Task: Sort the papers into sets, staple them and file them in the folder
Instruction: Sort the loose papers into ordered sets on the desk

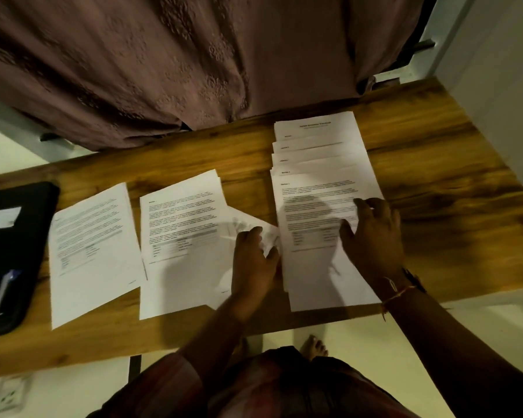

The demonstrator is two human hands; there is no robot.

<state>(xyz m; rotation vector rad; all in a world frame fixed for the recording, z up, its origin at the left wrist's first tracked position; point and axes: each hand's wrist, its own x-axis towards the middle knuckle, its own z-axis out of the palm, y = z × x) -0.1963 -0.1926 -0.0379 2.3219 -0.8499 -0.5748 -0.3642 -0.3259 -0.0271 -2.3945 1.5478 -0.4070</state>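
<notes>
a loose sheet (243,218) was pinched in the grip of the left hand (254,260) over the table (435,191), its long axis slanted up-left over the middle pile (178,236). the right hand (372,236) was laid on the fanned stack (314,164) just beside; whether anything was grasped there could not be told.

Folder (12,251) left of papers (181,236) (table (450,191)).

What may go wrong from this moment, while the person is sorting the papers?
The sheet pinched by the left hand is already bent; it may crease or tear. The fanned stack under the right hand reaches close to the near edge of the table, so a push may slide pages off and mix the order.
</notes>
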